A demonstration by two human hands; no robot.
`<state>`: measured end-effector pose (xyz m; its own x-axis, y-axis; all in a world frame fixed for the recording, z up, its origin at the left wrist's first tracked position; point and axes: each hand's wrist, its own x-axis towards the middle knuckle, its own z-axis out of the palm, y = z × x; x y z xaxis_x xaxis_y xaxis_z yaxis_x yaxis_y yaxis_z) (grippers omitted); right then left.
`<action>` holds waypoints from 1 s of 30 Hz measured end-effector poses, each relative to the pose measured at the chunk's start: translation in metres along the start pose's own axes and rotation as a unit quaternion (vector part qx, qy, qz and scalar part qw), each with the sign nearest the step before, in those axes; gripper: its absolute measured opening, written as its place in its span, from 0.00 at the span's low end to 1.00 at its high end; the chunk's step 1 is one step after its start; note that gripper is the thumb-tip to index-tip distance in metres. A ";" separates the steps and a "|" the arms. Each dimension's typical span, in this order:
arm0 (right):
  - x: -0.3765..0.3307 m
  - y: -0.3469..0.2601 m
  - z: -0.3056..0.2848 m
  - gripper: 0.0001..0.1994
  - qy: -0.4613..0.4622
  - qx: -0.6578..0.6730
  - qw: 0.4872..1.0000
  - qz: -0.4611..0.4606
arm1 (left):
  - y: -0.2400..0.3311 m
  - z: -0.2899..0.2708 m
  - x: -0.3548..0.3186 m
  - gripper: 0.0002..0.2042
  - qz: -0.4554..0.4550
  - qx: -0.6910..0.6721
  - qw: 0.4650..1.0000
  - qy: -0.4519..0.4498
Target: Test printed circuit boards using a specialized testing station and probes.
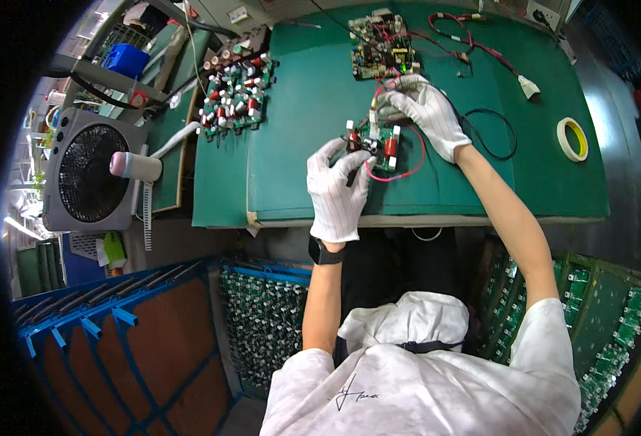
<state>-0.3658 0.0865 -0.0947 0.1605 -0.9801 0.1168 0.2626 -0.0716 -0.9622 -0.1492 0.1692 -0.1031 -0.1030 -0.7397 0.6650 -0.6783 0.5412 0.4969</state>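
A small green circuit board [388, 161] with red coils and white connectors lies near the front of the green table. My left hand [337, 190], in a white striped glove, has its thumb and fingers closed at the board's left edge. Something dark shows between those fingertips, too small to name. Over the board's far side is my right hand [426, 115], gloved too, its fingertips closed at a white wire connector [374, 119] standing in the board. A red lead [422, 154] loops round the board's right side.
A larger populated board [382, 47] with a lit green spot sits at the back. Several boards [237, 98] stand at the left, near a fan [91, 174]. Right are a tape roll [572, 139], a black cable [513, 138] and a red cable [491, 52]. Board racks [262, 320] flank me.
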 end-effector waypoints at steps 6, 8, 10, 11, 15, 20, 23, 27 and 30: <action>0.002 0.045 -0.041 0.10 0.001 -0.183 0.977 -0.105 | 0.012 0.007 -0.004 0.10 -0.003 -0.028 0.999 -0.019; -0.011 0.018 0.000 0.13 0.015 0.042 0.999 0.008 | 0.008 -0.007 -0.014 0.11 -0.023 -0.021 0.999 -0.020; -0.013 0.012 -0.001 0.14 0.004 0.030 1.000 -0.002 | 0.013 -0.009 -0.013 0.12 -0.020 -0.015 0.999 -0.021; -0.015 0.010 0.001 0.12 0.002 0.024 1.000 -0.006 | 0.013 -0.010 -0.012 0.11 -0.014 -0.010 1.000 -0.017; -0.016 0.007 0.002 0.12 0.009 0.026 0.999 0.028 | 0.013 -0.010 -0.016 0.11 -0.017 0.005 1.000 -0.016; 0.002 0.026 -0.022 0.13 0.043 -0.136 0.989 -0.048 | 0.012 -0.002 -0.004 0.10 0.009 -0.020 0.999 -0.028; 0.004 0.009 -0.016 0.13 0.084 -0.084 0.991 -0.053 | 0.007 -0.003 -0.001 0.09 0.020 -0.010 1.000 -0.007; -0.001 -0.005 -0.027 0.15 0.100 -0.026 0.994 -0.042 | 0.010 0.004 -0.003 0.10 0.002 -0.006 1.000 -0.015; -0.008 -0.011 -0.022 0.16 0.094 -0.050 0.994 0.003 | 0.005 0.003 -0.014 0.13 -0.018 -0.002 1.000 -0.019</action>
<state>-0.3906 0.0906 -0.0908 -0.0216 -0.9972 0.0710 0.1656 -0.0736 -0.9834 -0.1533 0.1812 -0.1114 -0.1067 -0.7737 0.6245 -0.6796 0.5152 0.5222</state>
